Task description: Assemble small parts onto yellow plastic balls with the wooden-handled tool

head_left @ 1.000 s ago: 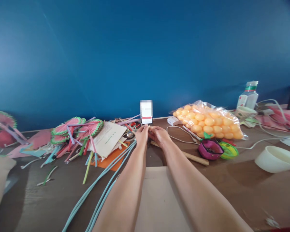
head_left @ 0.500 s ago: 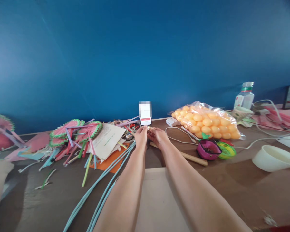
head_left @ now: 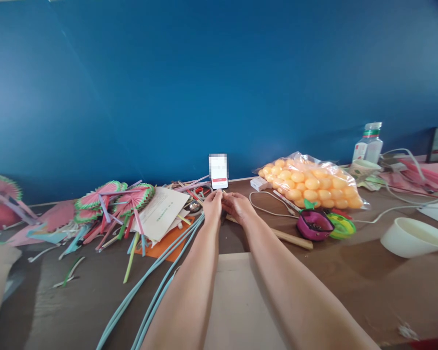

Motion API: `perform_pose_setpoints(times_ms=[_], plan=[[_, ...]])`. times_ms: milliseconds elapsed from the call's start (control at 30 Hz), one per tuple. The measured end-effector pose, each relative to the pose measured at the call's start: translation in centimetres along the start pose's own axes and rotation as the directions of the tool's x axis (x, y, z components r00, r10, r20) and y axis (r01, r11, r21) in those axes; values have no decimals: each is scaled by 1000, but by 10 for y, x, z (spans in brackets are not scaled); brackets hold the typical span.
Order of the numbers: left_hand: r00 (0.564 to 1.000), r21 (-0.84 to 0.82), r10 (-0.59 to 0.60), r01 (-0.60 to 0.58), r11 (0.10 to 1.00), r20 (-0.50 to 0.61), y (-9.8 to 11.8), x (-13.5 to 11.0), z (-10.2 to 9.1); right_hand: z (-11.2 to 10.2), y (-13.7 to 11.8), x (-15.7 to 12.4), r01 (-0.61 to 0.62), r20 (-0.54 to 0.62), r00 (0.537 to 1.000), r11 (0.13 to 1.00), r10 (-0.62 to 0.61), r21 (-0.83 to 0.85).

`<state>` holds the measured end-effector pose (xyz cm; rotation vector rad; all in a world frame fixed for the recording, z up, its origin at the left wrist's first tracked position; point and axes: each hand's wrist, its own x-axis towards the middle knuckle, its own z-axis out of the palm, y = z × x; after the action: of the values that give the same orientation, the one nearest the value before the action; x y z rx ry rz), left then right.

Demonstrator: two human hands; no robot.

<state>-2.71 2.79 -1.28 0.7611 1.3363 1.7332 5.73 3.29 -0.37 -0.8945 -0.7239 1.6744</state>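
Observation:
Both my arms reach forward to the foot of a propped-up phone with a lit white screen. My left hand is closed, its fingertips pinched close to those of my right hand, which is also closed. Whatever lies between the fingers is small and mostly hidden, so I cannot make out what it is. Under and behind my right wrist a wooden handle lies on the table. To the left of my left hand are a shiny round metal thing and light blue cords.
Pink-and-green paper fans and printed paper lie left. At right are a clear bag of orange balls, a purple pouch, a white bowl and a bottle. A blue wall stands behind.
A small gold-coloured glint showed between my fingertips before; now it is largely covered. My hands stay in nearly the same place, and the view has shifted slightly.

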Motion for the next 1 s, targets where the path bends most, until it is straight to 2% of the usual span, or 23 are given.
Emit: perform_pose_setpoints(times_ms=[167,267,433,567,700,1000], plan=[[1000,4,-11,11,1000,-13,1,-1,0,1,1,0,12,-20,1000,1000,-13,-21],[999,-107,-39,42,993,29,-1,1,2,1,-1,-1,-2,-16,1000,1000,3,14],[987,-257,-137,156,954,88,5,-2,5,0,-6,-1,-58,-34,997,988,63,144],[980,-281,-176,195,940,92,11,-6,5,-1,-8,1,-91,-107,987,970,117,225],[977,-278,-198,213,937,83,13,-7,4,-2,-6,5,-85,-189,973,968,132,237],[985,-214,-145,163,963,98,10,-7,5,-3,-3,8,-70,-90,992,981,87,181]])
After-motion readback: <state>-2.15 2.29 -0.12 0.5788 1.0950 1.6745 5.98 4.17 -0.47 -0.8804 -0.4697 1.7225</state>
